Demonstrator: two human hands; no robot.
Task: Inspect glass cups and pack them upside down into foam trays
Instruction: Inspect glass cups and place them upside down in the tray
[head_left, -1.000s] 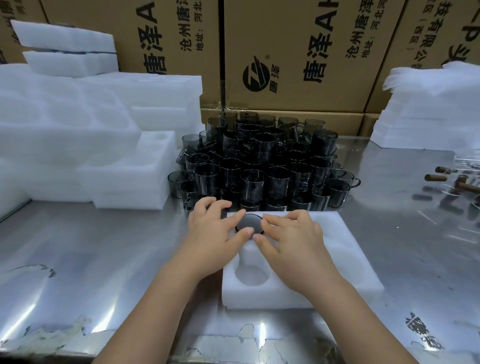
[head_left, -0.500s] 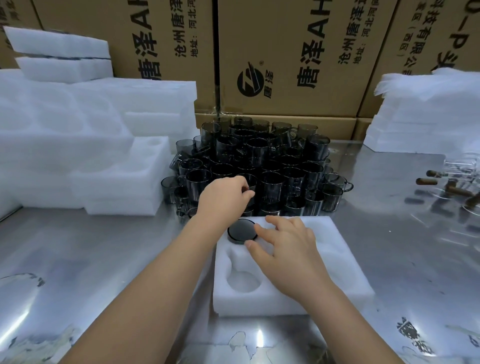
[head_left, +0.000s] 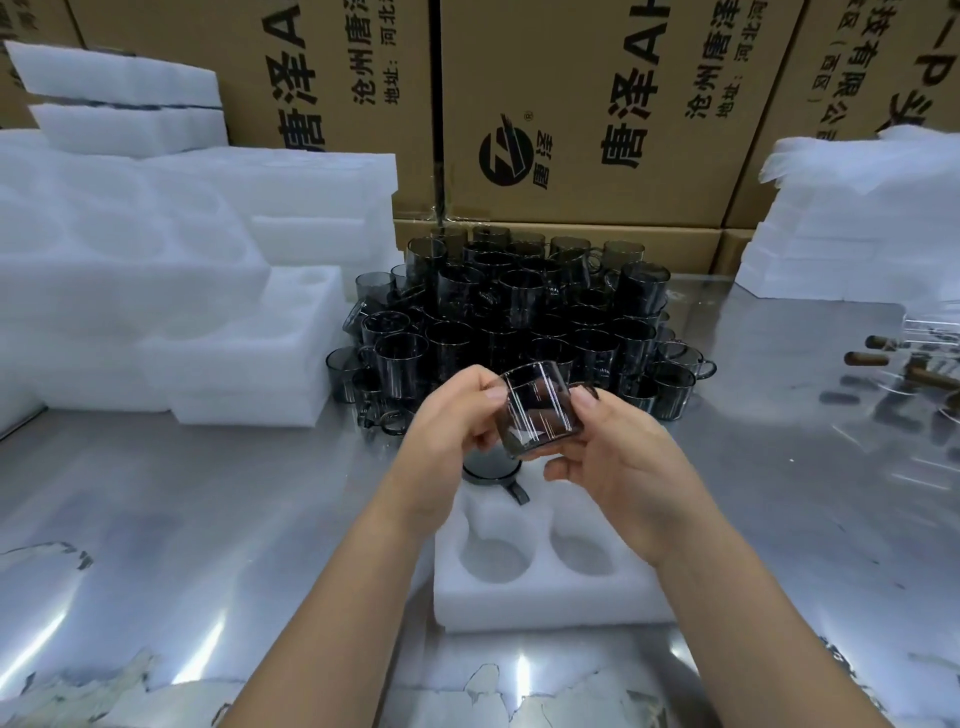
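Note:
A smoky grey glass cup is held in the air above the white foam tray, tilted with its rim facing up and away. My left hand pinches its left side, and my right hand grips its right side by the handle. One cup sits upside down in the tray's far left pocket, its handle pointing toward me. Two near pockets of the tray stand open. Behind, a stacked pile of the same cups fills the middle of the steel table.
Stacks of white foam trays stand at the left, and foam sheets pile up at the right. Cardboard boxes line the back. Brown sticks and clear items lie at the right edge. The steel table is shiny.
My left hand reached into the cup pile and lifted one cup out. My right hand left the tray and joined it on the cup, now held above the tray.

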